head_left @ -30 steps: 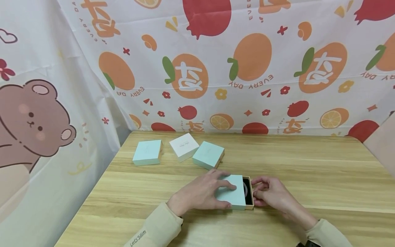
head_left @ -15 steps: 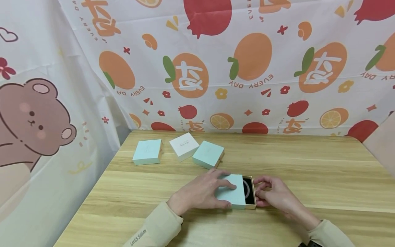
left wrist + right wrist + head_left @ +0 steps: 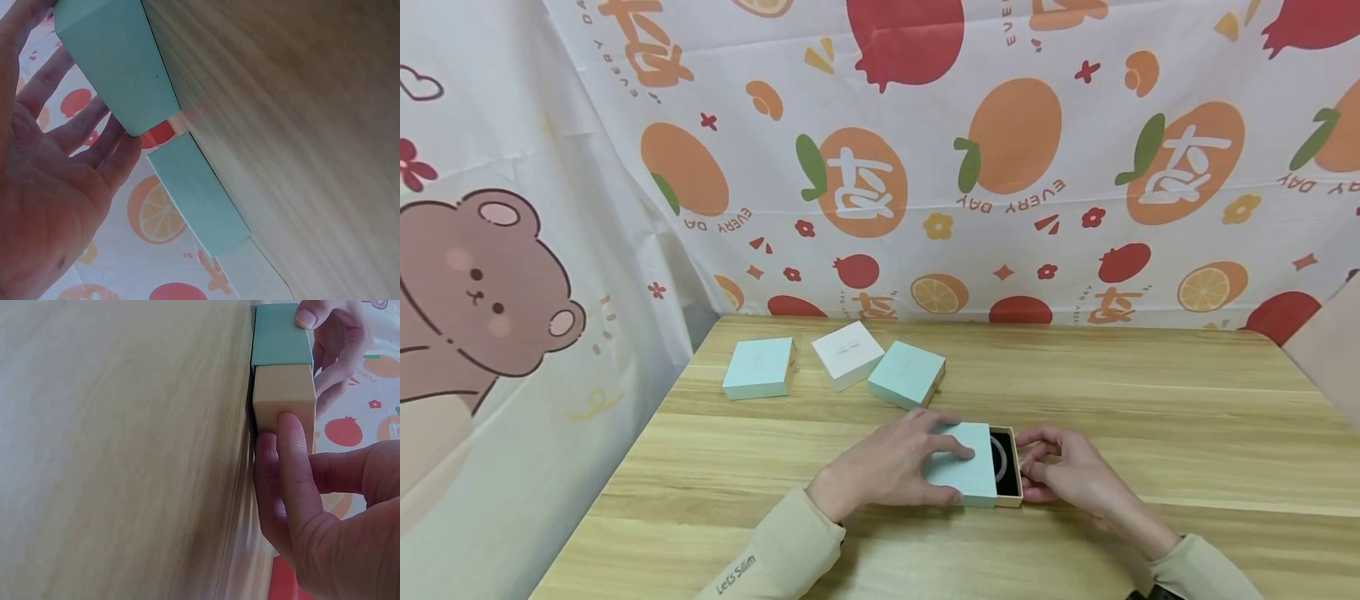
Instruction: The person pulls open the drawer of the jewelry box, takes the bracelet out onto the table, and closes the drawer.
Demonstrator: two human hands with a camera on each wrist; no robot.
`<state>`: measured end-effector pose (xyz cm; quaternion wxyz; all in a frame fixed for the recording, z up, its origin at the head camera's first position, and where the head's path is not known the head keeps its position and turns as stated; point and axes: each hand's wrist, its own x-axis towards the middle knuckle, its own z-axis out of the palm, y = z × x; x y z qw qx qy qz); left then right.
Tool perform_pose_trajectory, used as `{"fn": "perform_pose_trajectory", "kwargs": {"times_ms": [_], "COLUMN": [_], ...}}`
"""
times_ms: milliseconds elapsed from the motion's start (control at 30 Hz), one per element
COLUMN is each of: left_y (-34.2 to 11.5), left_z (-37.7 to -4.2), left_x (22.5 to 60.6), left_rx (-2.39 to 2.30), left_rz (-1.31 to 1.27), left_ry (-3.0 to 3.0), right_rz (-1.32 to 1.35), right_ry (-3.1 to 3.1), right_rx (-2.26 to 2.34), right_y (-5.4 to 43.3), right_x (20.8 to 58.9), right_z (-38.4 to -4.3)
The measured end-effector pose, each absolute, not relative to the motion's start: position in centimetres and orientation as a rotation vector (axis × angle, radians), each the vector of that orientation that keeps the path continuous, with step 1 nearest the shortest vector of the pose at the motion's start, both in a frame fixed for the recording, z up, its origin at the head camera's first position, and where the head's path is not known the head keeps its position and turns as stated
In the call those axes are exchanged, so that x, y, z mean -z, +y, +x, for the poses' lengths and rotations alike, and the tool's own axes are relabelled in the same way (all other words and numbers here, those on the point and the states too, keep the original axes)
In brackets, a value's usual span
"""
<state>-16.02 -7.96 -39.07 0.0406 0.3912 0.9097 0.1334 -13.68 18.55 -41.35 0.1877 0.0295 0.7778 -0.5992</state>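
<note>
A mint-green slide-out gift box [image 3: 973, 467] lies on the table, its tan inner drawer [image 3: 1018, 475] partly out to the right. Inside, on a black lining, part of a pale ring-shaped bangle [image 3: 1000, 460] shows; the sleeve covers the rest. My left hand [image 3: 898, 462] grips the sleeve, thumb on the near side and fingers spread across the top. At the drawer's end, my right hand [image 3: 1067, 471] has its thumb and curled fingers together. In the right wrist view, the fingers [image 3: 292, 434] meet the tan end face; what exactly they pinch there I cannot tell.
Behind the left hand stand three more boxes: a mint-green box [image 3: 758, 367] at the left, a white box [image 3: 847, 355] and another mint-green box [image 3: 907, 373] close beside it. The wooden table [image 3: 1150, 392] ends at a fruit-printed cloth [image 3: 940, 167].
The drawer has slid a little further right out of the sleeve along with my right hand, showing more of the bangle. My left hand keeps its place; the last half second shows hardly any movement.
</note>
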Motion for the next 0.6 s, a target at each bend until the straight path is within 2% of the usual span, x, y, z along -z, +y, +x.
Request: {"fn": "perform_pose_trajectory", "kwargs": {"times_ms": [600], "left_y": [-7.93], "left_z": [-15.97], "left_x": [39.11], "left_rx": [-0.416], "left_rz": [1.192], "left_ry": [2.774], "right_rz": [0.07], "right_ry": [2.215], "right_rx": [1.677], "right_y": [19.04], "right_x": [41.46], "right_z": [-13.51]}}
